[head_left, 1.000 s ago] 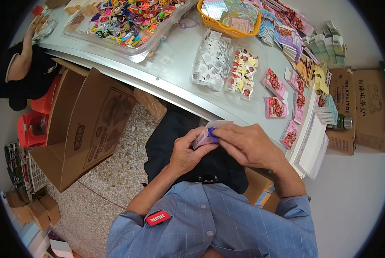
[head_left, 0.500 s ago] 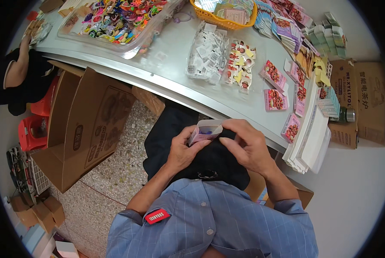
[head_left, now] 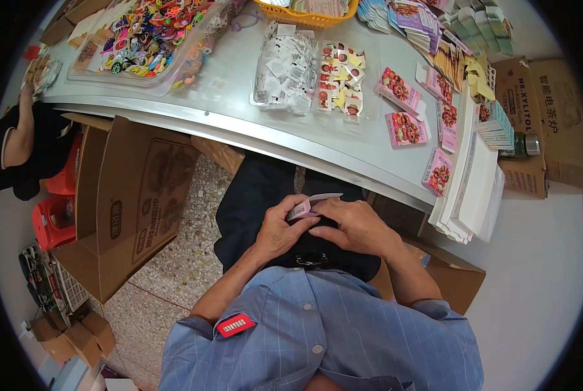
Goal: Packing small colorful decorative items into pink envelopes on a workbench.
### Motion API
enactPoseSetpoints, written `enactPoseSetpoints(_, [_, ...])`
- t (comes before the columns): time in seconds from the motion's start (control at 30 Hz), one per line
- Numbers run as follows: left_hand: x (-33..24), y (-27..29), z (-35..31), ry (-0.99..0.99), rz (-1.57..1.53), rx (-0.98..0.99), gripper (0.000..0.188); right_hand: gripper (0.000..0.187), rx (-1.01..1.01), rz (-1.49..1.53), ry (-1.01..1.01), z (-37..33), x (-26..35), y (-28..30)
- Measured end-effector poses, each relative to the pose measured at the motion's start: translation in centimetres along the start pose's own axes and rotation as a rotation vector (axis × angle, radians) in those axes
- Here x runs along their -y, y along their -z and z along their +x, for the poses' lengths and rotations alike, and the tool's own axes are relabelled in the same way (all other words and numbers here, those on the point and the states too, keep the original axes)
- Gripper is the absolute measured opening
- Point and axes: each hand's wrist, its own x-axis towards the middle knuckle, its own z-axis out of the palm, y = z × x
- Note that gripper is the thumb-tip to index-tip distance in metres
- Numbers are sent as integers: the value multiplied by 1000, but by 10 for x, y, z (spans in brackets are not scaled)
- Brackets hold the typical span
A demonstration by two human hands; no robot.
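Over my lap, my left hand [head_left: 279, 228] grips a small pink carton [head_left: 299, 210] by its side, thumb in front and fingers behind. A pale flap stands up at the carton's top. My right hand [head_left: 356, 225] is closed at the open end, its fingers bent over the edge beside the flap and its thumb lower down. The right fingertips and the carton's inside are hidden. On the table ahead lie several matching pink cartons [head_left: 407, 129]. Close to them are a clear tray of small white packets [head_left: 285, 68] and a tray of red and yellow printed pieces [head_left: 339, 78].
The table's metal edge [head_left: 239, 134] runs just beyond my hands. A bin of colourful trinkets [head_left: 154, 39] and a yellow basket [head_left: 307, 18] stand farther back. White trays [head_left: 457, 202] are stacked right; a large cardboard box [head_left: 141, 208] stands left. Another person's arm [head_left: 23, 130] is far left.
My right hand has closed in on the carton's open end, and the carton is tipped so its inside no longer shows. The view has shifted, with the table higher in it.
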Motion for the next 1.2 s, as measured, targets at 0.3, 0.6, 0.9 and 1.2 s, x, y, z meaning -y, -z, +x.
enactPoseSetpoints(0.3, [-12,6,-8,101,-178,9,37,26,-465,796,-400,-22,-16,3])
enactPoseSetpoints(0.6, [-21,13,-13,165,-231,103,37,24,-217,1463,-450,2,-52,-52])
enactPoseSetpoints(0.9, [-26,23,-6,366,-617,4,26,22,-277,1399,-515,11,-42,-65])
enactPoseSetpoints(1.2, [-19,30,-4,392,-763,28,16,21,-312,1474,-364,8,-52,-90])
